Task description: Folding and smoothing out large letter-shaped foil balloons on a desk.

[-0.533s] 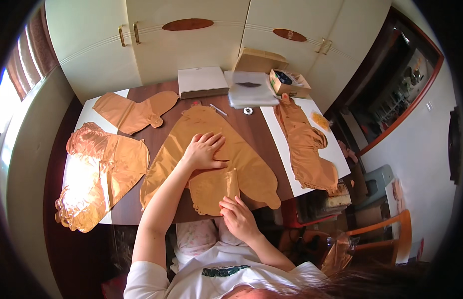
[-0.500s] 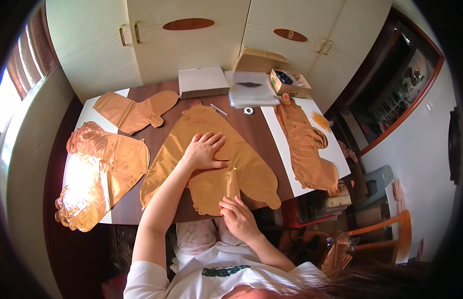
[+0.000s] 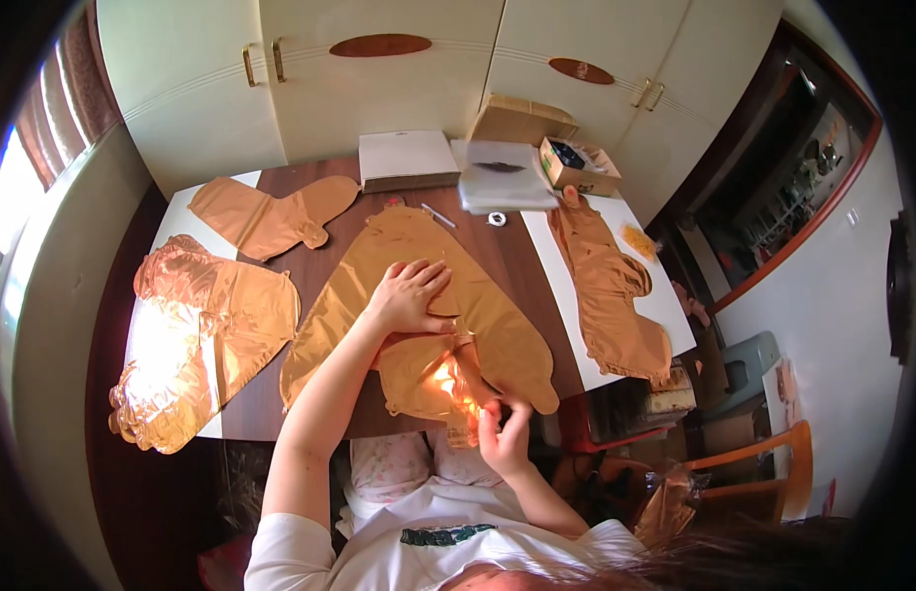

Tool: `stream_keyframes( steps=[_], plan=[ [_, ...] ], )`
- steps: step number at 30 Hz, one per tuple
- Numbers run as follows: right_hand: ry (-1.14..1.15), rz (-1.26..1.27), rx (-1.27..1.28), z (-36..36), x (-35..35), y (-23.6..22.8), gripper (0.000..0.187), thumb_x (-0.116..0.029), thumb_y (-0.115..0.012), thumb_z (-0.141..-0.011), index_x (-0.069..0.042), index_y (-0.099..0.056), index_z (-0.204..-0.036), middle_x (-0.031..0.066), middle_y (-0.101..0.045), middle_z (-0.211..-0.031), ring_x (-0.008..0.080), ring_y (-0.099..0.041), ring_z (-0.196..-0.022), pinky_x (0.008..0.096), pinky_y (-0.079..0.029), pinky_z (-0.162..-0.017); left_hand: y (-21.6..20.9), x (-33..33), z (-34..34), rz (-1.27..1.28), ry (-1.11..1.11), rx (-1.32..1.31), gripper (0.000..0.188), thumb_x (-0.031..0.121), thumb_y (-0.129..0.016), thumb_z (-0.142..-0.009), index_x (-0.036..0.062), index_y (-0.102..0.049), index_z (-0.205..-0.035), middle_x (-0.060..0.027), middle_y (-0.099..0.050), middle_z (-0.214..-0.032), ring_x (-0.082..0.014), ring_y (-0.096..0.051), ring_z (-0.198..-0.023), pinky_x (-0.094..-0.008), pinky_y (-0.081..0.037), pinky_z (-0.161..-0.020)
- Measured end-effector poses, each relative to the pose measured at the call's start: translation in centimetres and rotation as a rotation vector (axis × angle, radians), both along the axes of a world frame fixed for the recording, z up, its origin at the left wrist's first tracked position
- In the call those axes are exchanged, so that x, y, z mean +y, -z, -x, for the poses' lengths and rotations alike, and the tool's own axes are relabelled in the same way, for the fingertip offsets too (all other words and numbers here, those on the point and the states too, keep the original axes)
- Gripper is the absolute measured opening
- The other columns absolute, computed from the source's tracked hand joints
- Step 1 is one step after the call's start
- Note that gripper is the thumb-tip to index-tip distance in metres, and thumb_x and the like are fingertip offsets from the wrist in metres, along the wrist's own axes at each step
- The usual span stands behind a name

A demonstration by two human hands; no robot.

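Note:
A large deflated copper-gold foil balloon (image 3: 339, 315) lies spread over the middle of the table, its near part folded over itself. My left hand (image 3: 410, 298) rests flat on it with fingers stretched out, pressing down near the fold. At the table's front edge my right hand (image 3: 507, 433) pinches the near edge of the folded foil. That flap is lifted and creased there, and it catches bright light. Part of the flap hangs past the table edge above my lap.
Flat foil balloons lie at the left, one far (image 3: 271, 217) and one crumpled nearer (image 3: 251, 315), and another lies at the right (image 3: 610, 286). At the back are a white box (image 3: 408, 158), clear plastic sleeves (image 3: 507, 182), a tape roll (image 3: 496, 219) and a pen (image 3: 438, 214).
My right hand has closed on the edge of the flap and moved slightly right, lifting and creasing the foil. My left hand stays in place on the balloon.

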State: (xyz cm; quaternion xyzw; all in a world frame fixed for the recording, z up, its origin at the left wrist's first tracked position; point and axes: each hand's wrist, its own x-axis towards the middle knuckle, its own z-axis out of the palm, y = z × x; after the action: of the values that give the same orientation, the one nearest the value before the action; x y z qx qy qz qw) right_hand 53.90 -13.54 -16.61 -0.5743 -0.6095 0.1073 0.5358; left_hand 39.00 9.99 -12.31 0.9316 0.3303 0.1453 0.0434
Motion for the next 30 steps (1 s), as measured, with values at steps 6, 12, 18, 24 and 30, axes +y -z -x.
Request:
stream_keyframes(
  steps=[6,12,18,24,30],
  plan=[
    [0.300,-0.394,-0.411,-0.1,0.2,-4.1,0.058,-0.003,-0.060,-0.076,0.000,-0.032,-0.126,0.0220,-0.030,-0.134,0.0355,-0.036,-0.122,0.0462,-0.031,-0.100,0.0,-0.1,0.2,0.012,-0.012,0.001,0.093,0.067,-0.058,-0.065,0.0100,-0.039,-0.136,-0.0088,-0.039,-0.140,-0.0261,-0.032,-0.131,-0.0439,-0.023,-0.106],
    [-0.466,-0.048,-0.555,3.4,5.4,-6.7,0.038,-0.012,-0.061,-0.080,-0.004,-0.053,-0.116,0.0119,-0.053,-0.120,0.0315,-0.048,-0.115,0.0440,-0.035,-0.101,0.0,-0.1,0.3,-0.003,-0.012,-0.010,0.093,0.067,-0.059,-0.064,0.0097,-0.041,-0.135,-0.0084,-0.040,-0.139,-0.0264,-0.033,-0.130,-0.0441,-0.023,-0.106],
    [-0.460,0.094,-0.743,4.0,9.0,-3.5,0.052,-0.035,-0.058,-0.084,-0.005,-0.048,-0.125,0.0143,-0.042,-0.134,0.0292,-0.037,-0.125,0.0419,-0.032,-0.103,0.2,-0.1,-0.1,-0.004,-0.005,-0.005,0.094,0.068,-0.060,-0.063,0.0101,-0.041,-0.135,-0.0083,-0.039,-0.140,-0.0262,-0.032,-0.131,-0.0446,-0.024,-0.106],
    [-0.497,0.174,-0.839,3.0,7.6,-3.1,0.059,-0.049,-0.052,-0.085,-0.007,-0.047,-0.127,0.0143,-0.039,-0.136,0.0313,-0.030,-0.130,0.0465,-0.026,-0.106,0.0,0.1,0.1,0.012,-0.007,0.000,0.093,0.066,-0.060,-0.064,0.0105,-0.040,-0.136,-0.0079,-0.039,-0.140,-0.0259,-0.032,-0.131,-0.0447,-0.023,-0.106],
    [-0.571,0.211,-0.854,1.0,4.7,-3.7,0.061,-0.050,-0.052,-0.085,-0.011,-0.044,-0.131,0.0097,-0.036,-0.140,0.0303,-0.027,-0.132,0.0497,-0.022,-0.107,0.1,0.0,0.2,0.006,-0.007,0.004,0.093,0.066,-0.060,-0.064,0.0105,-0.040,-0.136,-0.0079,-0.038,-0.141,-0.0258,-0.031,-0.131,-0.0444,-0.023,-0.106]
  ],
)
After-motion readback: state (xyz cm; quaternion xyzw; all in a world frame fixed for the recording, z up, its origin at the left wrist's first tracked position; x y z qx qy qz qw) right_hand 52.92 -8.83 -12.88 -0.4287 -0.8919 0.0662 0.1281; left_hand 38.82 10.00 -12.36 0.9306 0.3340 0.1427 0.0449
